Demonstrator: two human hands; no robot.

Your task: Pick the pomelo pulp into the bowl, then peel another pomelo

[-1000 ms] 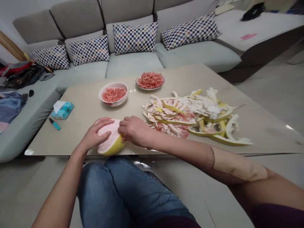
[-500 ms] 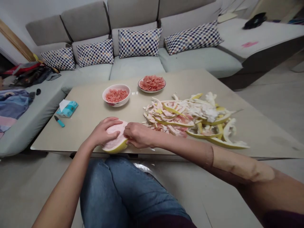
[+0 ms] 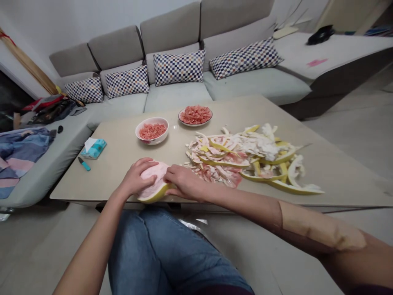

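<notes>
A pomelo [image 3: 156, 174] rests at the table's near edge, its pale pink inside facing up and its yellow-green rind showing below. My left hand [image 3: 139, 176] is wrapped over its left side, with the thumb lying across the pale face. On the right side, the fingers of my right hand [image 3: 183, 182] are bent against the fruit's edge, closed on the rim of the pomelo. The tips of those fingers are partly hidden. A large heap of peel [image 3: 242, 155], white pith and yellow rind strips, lies right of my hands.
Beyond my hands stand a white bowl [image 3: 157, 141] and a plate [image 3: 209, 119], both with red pulp pieces. A blue tissue pack [image 3: 97, 149] and a small teal-handled knife [image 3: 84, 164] lie at the table's left. A sofa [image 3: 175, 97] with checkered cushions lies behind the table.
The view has shifted, so the whole scene sits slightly lower. Both hands remain on the pomelo; my right hand's thumb now sits a little apart from its fingers.
</notes>
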